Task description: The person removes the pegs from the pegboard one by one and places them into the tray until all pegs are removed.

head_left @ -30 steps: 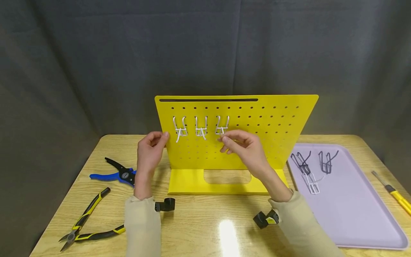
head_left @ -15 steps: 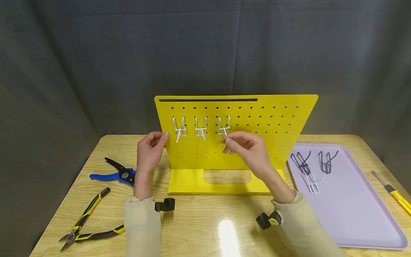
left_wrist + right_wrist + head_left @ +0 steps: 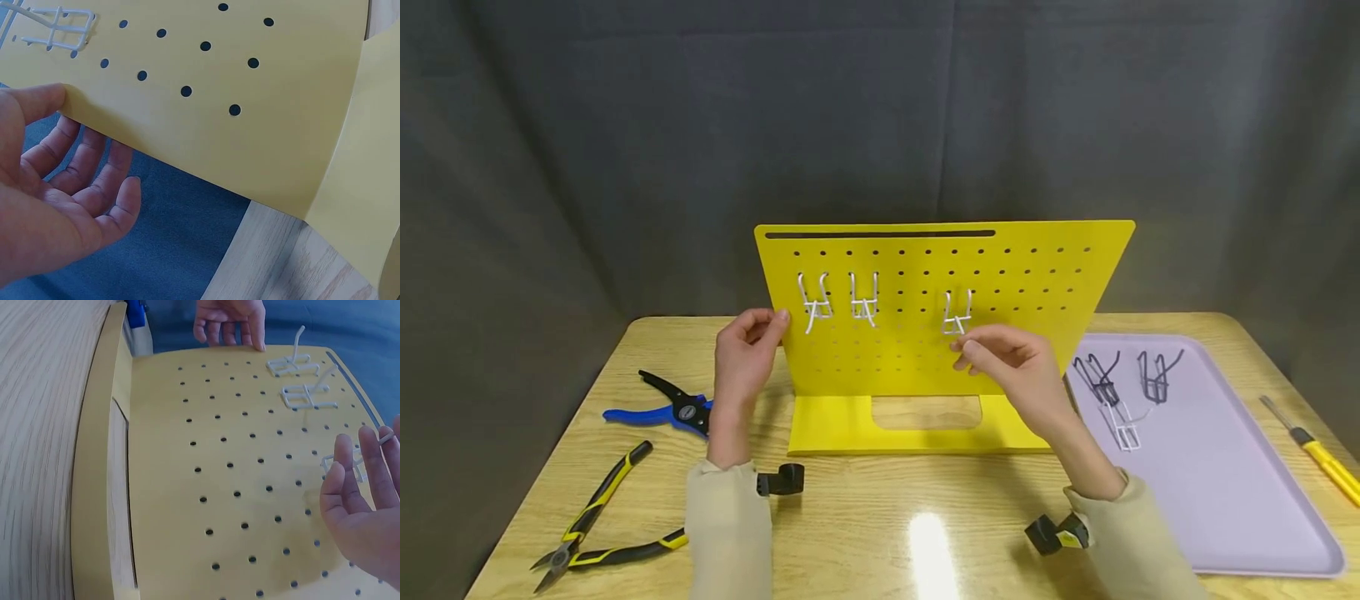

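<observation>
A yellow pegboard (image 3: 850, 367) stands upright on the table. My left hand (image 3: 745, 358) grips its left edge, thumb on the front and fingers behind, as the left wrist view shows. My right hand (image 3: 1011, 371) pinches the prong of a white wire pegboard hook (image 3: 957, 323) in front of the board's middle. Two more white hooks hang at the upper left, the left hook (image 3: 816, 302) and the hook beside it (image 3: 864, 300). In the right wrist view the fingers (image 3: 344, 469) partly hide the held hook.
On the right, a lilac tray (image 3: 1210, 500) holds two dark wire hooks (image 3: 1154, 379) and a white one (image 3: 1126, 435). A yellow-handled screwdriver (image 3: 1326, 467) lies beyond it. Blue-handled pliers (image 3: 677, 412) and yellow-black cutters (image 3: 568, 546) lie on the left.
My right hand has moved right and slightly down, taking the white pegboard hook away from its place beside the other two. The left hand still grips the board's edge.
</observation>
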A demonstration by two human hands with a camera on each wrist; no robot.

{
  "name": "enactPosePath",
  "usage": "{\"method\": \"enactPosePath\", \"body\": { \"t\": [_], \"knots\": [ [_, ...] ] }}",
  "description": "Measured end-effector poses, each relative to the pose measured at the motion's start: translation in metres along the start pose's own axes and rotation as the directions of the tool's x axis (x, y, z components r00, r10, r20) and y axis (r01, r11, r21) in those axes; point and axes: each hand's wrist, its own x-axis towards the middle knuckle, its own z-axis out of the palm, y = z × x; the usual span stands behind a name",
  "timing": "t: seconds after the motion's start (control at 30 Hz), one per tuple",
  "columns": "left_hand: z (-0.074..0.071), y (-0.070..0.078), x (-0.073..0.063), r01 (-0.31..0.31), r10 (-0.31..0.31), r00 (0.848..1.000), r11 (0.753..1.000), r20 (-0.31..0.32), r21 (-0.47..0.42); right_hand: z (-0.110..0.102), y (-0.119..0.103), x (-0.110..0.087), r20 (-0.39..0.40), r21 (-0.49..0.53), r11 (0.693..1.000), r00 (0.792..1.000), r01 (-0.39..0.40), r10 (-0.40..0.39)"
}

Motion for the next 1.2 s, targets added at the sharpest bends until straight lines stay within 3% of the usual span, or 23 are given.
{"method": "enactPosePath", "body": {
  "t": [0.43, 0.63, 0.9, 1.2],
  "knots": [
    [-0.001, -0.001, 0.001, -0.014, 0.014, 1.000, 1.000, -0.004, -0.006, -0.028, -0.007, -0.016, -0.089, -0.027, 1.000, 0.996, 0.001, -0.003],
    [-0.001, 0.000, 0.001, -0.003, 0.003, 1.000, 1.000, -0.007, -0.019, -0.044, -0.009, -0.027, -0.072, -0.033, 0.999, 0.997, 0.018, -0.021],
    [-0.001, 0.000, 0.001, -0.009, 0.009, 1.000, 1.000, -0.007, -0.010, -0.078, -0.009, -0.043, -0.066, -0.048, 0.999, 0.998, 0.009, -0.012],
    [-0.001, -0.001, 0.000, 0.000, 0.000, 1.000, 1.000, 0.000, -0.004, -0.114, -0.015, -0.059, -0.134, -0.006, 1.000, 0.991, -0.024, 0.023]
  ]
}}
